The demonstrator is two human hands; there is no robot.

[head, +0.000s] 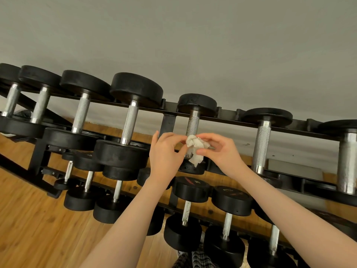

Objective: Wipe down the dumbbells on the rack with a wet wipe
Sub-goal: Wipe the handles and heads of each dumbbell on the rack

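Right now both hands, left hand (166, 151) and right hand (220, 149), pinch the crumpled wet wipe (196, 147) just in front of the small dumbbell (193, 120) at 12 o'clock. Open up a clean side, then rub its handle all around.

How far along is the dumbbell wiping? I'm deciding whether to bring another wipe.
Done: cannot be told which dumbbells are clean, but the wet wipe already shows grey smudges. In hand: the left hand and right hand both pinch it, bunched, before the top-row dumbbell. Left: wiping along the rack.
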